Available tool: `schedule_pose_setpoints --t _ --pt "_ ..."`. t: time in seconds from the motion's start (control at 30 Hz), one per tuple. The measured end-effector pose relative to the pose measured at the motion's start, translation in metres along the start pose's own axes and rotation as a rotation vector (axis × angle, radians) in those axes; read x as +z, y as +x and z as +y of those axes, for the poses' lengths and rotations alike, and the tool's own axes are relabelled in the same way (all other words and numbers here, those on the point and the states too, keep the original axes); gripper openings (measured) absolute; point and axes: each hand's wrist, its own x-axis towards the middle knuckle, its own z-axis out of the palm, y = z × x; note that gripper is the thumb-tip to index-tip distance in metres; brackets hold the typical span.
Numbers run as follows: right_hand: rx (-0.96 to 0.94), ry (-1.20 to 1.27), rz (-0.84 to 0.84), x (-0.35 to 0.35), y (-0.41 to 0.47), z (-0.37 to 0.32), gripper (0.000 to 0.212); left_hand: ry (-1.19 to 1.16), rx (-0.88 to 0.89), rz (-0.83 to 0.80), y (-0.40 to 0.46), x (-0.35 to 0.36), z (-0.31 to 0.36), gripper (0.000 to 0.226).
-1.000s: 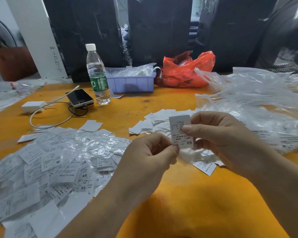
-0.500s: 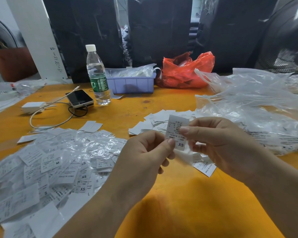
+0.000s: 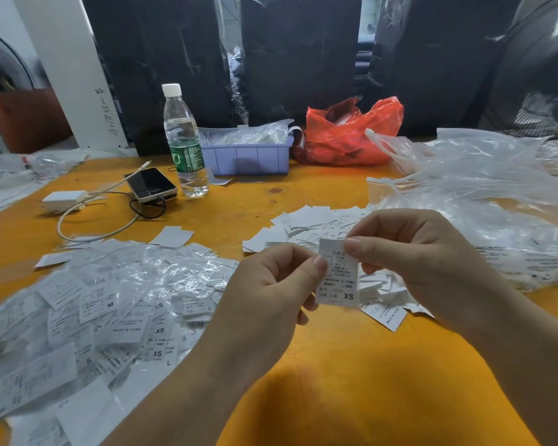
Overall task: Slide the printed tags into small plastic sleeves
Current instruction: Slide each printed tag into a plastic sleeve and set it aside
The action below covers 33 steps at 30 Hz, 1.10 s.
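Nearest, at centre, both hands hold one small white printed paper tag marked XS (image 3: 337,275) upright above the orange worktop (image 3: 351,381). The left hand (image 3: 271,291) has its grip grasping the tag's left edge between thumb and curled fingers; the right hand (image 3: 413,262) has its grip pinching the top right corner, thumb in front. Whether a clear sleeve already wraps this tag cannot be told; no glossy film shows plainly on it.

At 9 o'clock from the hands lies a broad heap of white tags in crinkled clear plastic sleeves (image 3: 103,304), sizes M, S, L and XS readable. That heap looks like finished work, and it is large, so the job seems well advanced. Just behind and under the hands, from 12 to 3 o'clock, sits a smaller scatter of bare white tags (image 3: 306,225), which I judge to be what is left.

Farther out at 2 o'clock spreads a big pile of loose clear plastic bags (image 3: 484,194), crowding the bare tags' right side. At 11 o'clock lie a dark phone (image 3: 150,184) with a white cable and charger block (image 3: 63,199), then a clear water bottle with green label (image 3: 184,146). Behind it at 12 o'clock stand a lilac plastic tray holding clear packets (image 3: 248,157) and a crumpled red plastic bag (image 3: 348,133). Nothing sits between the hands and either pile.
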Motion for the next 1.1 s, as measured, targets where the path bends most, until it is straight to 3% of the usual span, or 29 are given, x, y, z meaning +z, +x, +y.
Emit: schedule_pose_setpoints --t 0.13,0.4,0.77,1.1 --pt "-0.009 -0.042 -0.09 -0.0008 0.0001 0.0033 0.02 0.023 -0.001 0.026 -0.0008 -0.0009 0.0004 0.024" --pt "-0.152 -0.016 -0.081 0.0023 -0.0038 0.0013 0.015 0.001 -0.02 0.037 -0.001 -0.0008 0.0035 0.03" --pt "-0.155 -0.039 -0.101 0.0042 -0.0026 0.0053 0.009 -0.054 -0.027 0.036 0.0001 -0.0007 0.0053 0.029" --pt "-0.181 -0.052 0.073 0.0009 -0.0011 0.0048 0.01 -0.151 -0.107 0.025 0.0016 -0.0012 0.0037 0.02"
